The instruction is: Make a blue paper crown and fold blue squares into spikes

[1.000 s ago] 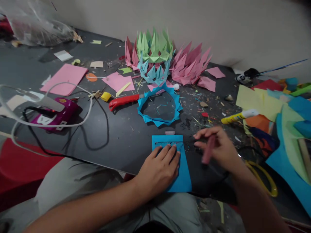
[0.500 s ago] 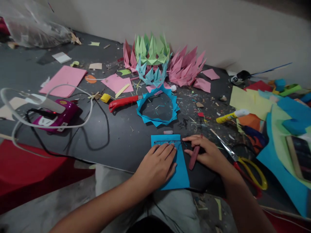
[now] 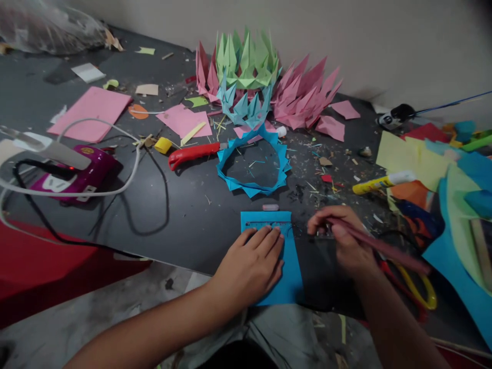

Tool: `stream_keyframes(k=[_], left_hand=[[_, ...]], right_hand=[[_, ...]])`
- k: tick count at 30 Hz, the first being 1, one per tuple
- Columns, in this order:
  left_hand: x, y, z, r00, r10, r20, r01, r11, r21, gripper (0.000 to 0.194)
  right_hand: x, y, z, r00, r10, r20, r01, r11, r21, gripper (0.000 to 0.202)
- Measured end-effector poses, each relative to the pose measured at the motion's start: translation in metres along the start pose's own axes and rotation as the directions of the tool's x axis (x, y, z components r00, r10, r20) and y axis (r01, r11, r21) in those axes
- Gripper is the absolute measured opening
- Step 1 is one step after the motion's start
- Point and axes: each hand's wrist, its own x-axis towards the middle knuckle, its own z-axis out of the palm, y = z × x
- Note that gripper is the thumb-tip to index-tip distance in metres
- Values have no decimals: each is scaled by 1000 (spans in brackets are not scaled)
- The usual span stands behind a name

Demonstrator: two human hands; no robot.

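My left hand (image 3: 253, 261) lies flat with its fingers stretched over a sheet of blue paper (image 3: 288, 287) at the table's front edge. Under its fingertips runs a ruler (image 3: 261, 224), placed across the paper near its top; the rest of it is hidden. My right hand (image 3: 346, 236) is lifted off to the right of the paper, its fingers closed round a long, slim maroon tool (image 3: 388, 251), whose exact kind I cannot make out. Just above the paper lies a small pale pink cap-like piece (image 3: 270, 207). Farther back is a ring of folded blue paper (image 3: 251, 189).
Scissors (image 3: 426, 292) lie beneath my right forearm's outer side. A red cutter (image 3: 194, 155) rests left of the ring. Folded paper crowns (image 3: 248, 61) stand by the wall. A glue stick (image 3: 384, 182) and coloured paper lie right; a purple plug adapter (image 3: 92, 164) with cables sits left.
My right hand has moved right, away from the paper's edge, and the maroon tool has swung to point back toward my forearm. My left hand stays on the ruler. The view has shifted slightly.
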Motion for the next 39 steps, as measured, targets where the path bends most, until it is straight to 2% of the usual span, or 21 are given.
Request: stream_keyframes(k=[2,5,8,11,17,29,34,39], left_hand=[[0,1,0,1000,2,-16,-2,1000,3,34],[0,3,-1,999,-5,-34,6,1000,5,33],[1,3,-1,999,-7,-40,7,1000,-3,30],[1,3,0,998,-4,-56,4,1000,-5,29],[3,3,0,997,0,-79,0,1000,-6,27],[3,3,0,998,-3,-69,3,1000,5,25],[3,4,-1,999,-6,-42,7,1000,7,29],[3,4,-1,998,4,-66,-3,1000,18,30]], right_hand=[[12,-13,11,997,-32,64,33,999,-13,26],[34,-27,33,972,-1,234,25,995,-100,20],[49,-29,50,955,19,297,7,996,-86,9],[53,-23,58,953,23,303,-10,999,-45,5],[52,-21,59,954,-3,299,11,1000,-24,5],[53,-26,59,932,16,363,33,991,-129,5],[55,-24,48,926,26,375,49,981,-190,6],[53,-20,31,935,31,354,41,980,-195,9]])
